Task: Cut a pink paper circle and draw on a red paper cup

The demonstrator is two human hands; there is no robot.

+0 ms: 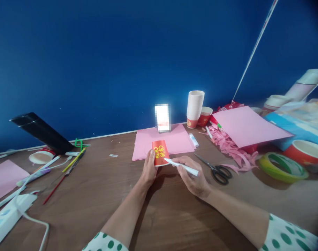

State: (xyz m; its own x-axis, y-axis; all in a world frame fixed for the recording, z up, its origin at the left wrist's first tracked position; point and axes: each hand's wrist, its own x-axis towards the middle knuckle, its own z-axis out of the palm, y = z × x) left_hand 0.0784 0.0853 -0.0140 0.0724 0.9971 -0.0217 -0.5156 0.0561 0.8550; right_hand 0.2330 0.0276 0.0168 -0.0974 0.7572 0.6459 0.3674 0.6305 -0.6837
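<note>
My left hand (149, 168) is closed round the lower left side of a red paper cup (159, 150) with yellow characters on it. In my right hand (192, 176) is a white pen (186, 168), its tip at the lower right part of the cup's printed side. The cup is held above the wooden table, in front of a stack of pink paper (178, 136). Whatever lies inside the cup is hidden.
Black-handled scissors (219, 170) lie right of my right hand. Farther right are green tape (281, 167), pink paper shreds (229, 146) and stacked white cups (195, 104). At left are a black cylinder (41, 132), pipe cleaners and a power strip (9, 216).
</note>
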